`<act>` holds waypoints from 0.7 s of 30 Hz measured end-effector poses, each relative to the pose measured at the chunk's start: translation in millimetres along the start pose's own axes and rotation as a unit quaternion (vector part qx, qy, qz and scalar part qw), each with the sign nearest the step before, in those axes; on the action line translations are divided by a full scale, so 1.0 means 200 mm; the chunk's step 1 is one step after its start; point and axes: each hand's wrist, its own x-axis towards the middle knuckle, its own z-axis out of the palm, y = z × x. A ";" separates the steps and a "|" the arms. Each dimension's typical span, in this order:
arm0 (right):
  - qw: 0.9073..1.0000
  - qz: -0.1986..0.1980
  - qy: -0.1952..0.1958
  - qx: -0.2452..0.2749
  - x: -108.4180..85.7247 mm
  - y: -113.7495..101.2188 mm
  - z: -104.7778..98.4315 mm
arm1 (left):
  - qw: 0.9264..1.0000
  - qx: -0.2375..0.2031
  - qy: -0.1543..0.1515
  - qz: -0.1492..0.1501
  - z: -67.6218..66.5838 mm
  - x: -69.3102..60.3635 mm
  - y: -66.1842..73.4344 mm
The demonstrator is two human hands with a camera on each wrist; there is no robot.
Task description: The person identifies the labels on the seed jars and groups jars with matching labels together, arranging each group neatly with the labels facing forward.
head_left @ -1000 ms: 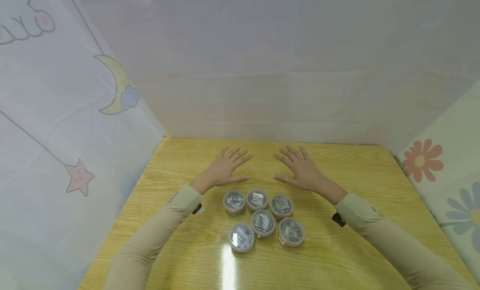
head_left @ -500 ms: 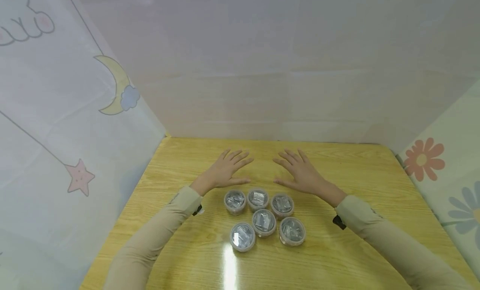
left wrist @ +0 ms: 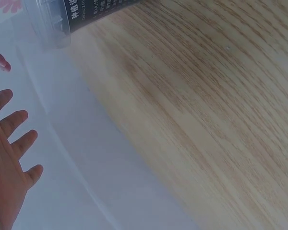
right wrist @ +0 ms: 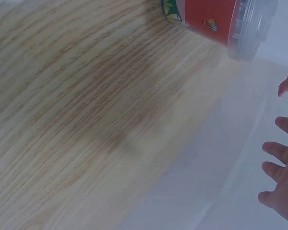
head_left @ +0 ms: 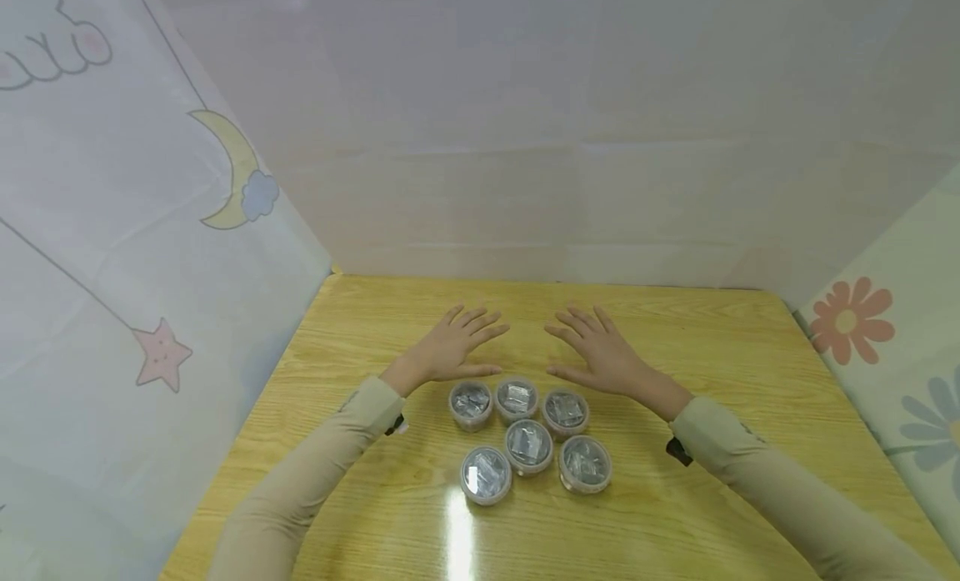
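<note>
Sheet walls (head_left: 480,147): left, right, far | Our sleeves (head_left: 309,468): left and right of six lidded tubs (head_left: 528,445), clustered centrally | Our left hand (head_left: 447,348) and right hand (head_left: 607,356): fingers spread wide, just beyond the tubs | Wooden table (head_left: 712,331): far edge beyond our hands, left and right margins outside our sleeves

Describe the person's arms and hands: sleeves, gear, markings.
The left sleeve and right sleeve are plain beige, long and creased, ending in a left cuff and right cuff. A small black piece shows under the left cuff, another under the right; too small to identify. Left hand and right hand: bare, no gloves. No cables visible.
</note>
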 end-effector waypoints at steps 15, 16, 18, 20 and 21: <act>1.000 0.002 -0.014 0.003 -0.01 -0.01 0.05 | 1.000 -0.012 -0.012 0.013 0.07 -0.02 0.03; 1.000 0.001 -0.014 0.004 -0.01 -0.01 0.06 | 1.000 -0.011 -0.013 0.014 0.07 -0.02 0.03; 1.000 0.000 -0.013 0.006 -0.01 -0.02 0.06 | 1.000 -0.011 -0.016 0.014 0.06 -0.02 0.04; 1.000 -0.001 -0.014 0.005 -0.01 -0.02 0.06 | 1.000 -0.011 -0.025 0.013 0.06 -0.03 0.04; 1.000 -0.001 -0.015 0.005 -0.01 -0.02 0.06 | 0.999 -0.013 -0.028 0.012 0.06 -0.03 0.04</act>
